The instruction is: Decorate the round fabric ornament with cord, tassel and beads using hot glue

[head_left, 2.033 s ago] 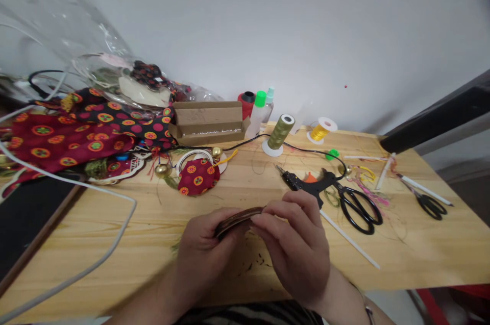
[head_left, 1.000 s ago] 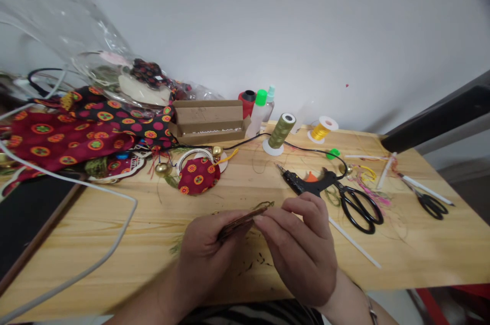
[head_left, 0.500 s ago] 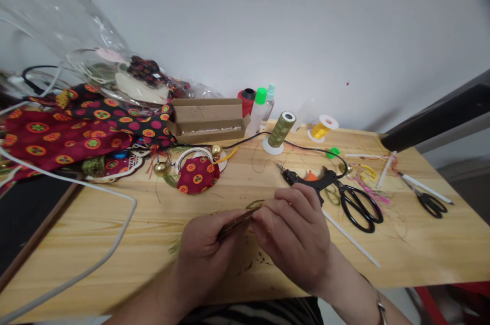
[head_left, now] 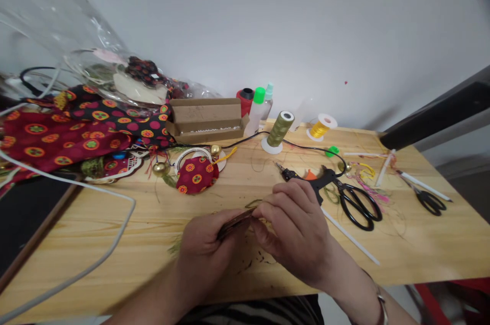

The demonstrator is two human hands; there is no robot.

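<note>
Fingers of left hand (head_left: 202, 243) clenched round one end of thin brown piece (head_left: 234, 223); fingers of right hand (head_left: 296, 228) bunched at its other end, fingertips pinching the edge. Piece is tilted, right end higher, between the hands above near part of table (head_left: 145, 233).

Left to right: dark board (head_left: 30, 223) at far left, white cable (head_left: 126, 223) looping across it and the table. Patterned cloth (head_left: 65, 136) heaped behind, plastic bag (head_left: 92, 29) over the back of the heap. Gold bell (head_left: 160, 169), then round red patch (head_left: 196, 176) lying over part of white ring (head_left: 186, 155). Open carton (head_left: 209, 116) behind these. Red spool (head_left: 245, 102), green-capped bottle (head_left: 256, 113), upright olive spool (head_left: 280, 130). Glue gun (head_left: 325, 182) lies just beyond right hand, yellow spool (head_left: 319, 128) farther back. White stick (head_left: 350, 235) slants toward near edge; big scissors (head_left: 358, 205) beside glue gun. Pink threads (head_left: 373, 192) next, then small scissors (head_left: 429, 201), closed or not unclear, under white pencil (head_left: 424, 186) at right.
</note>
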